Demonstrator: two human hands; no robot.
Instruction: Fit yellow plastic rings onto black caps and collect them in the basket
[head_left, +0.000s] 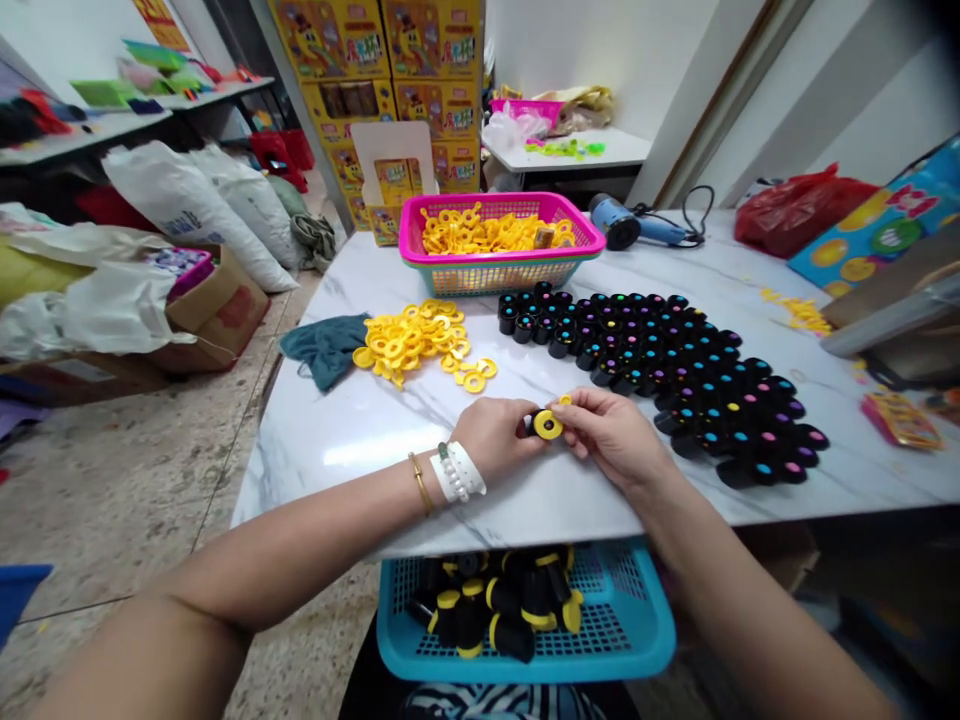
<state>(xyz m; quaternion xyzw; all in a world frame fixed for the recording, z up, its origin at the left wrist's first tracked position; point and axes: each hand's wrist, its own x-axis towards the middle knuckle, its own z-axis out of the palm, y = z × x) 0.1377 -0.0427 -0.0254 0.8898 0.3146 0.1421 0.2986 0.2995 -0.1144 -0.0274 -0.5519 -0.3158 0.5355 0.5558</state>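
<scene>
My left hand (496, 437) is closed around a small black cup (531, 424), held just above the front of the table. A yellow plastic ring with a tab (548, 425) sits against the cup's end, a dark spot showing in its middle. The thumb and fingers of my right hand (611, 432) pinch the ring's tab. Just beyond my hands lies a heap of loose yellow rings (412, 340). To the right stand many black cups (637, 345) in rows, with blue, pink, purple and yellow dots on top.
A pink-rimmed basket (502, 262) full of yellow pieces stands at the back. Below the table edge, a blue basket (637, 640) holds black cups with yellow rings. A dark cloth (330, 348) lies left, a blue heat gun (637, 222) back right, near a red bag (799, 208).
</scene>
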